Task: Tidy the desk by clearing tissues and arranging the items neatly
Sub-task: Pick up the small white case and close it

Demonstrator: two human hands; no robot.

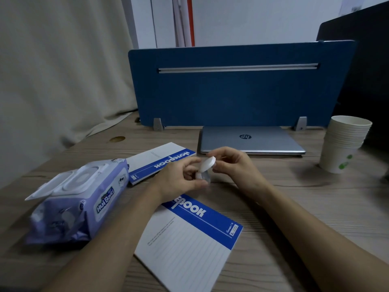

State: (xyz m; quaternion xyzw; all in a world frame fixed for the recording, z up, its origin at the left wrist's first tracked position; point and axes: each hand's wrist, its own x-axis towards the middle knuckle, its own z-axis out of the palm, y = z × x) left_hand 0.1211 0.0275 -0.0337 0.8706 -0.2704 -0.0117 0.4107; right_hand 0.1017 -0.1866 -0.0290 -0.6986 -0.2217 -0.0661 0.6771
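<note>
Above the desk's middle my left hand [181, 178] holds a small clear jar [203, 177], and my right hand [233, 163] pinches its round white lid [208, 163], tilted just above the jar's mouth. Below my forearms lies a blue-and-white notebook [189, 245]. A second notebook [155, 161] lies slanted behind my left hand. A purple wet-wipes pack [77, 201] sits at the left with its white flap lid raised.
A shut silver laptop [250, 140] lies at the back against a blue divider panel [231, 91]. A stack of paper cups [343, 144] stands at the right. A beige curtain [52, 70] hangs along the left. The wooden desk [294, 207] runs to the right.
</note>
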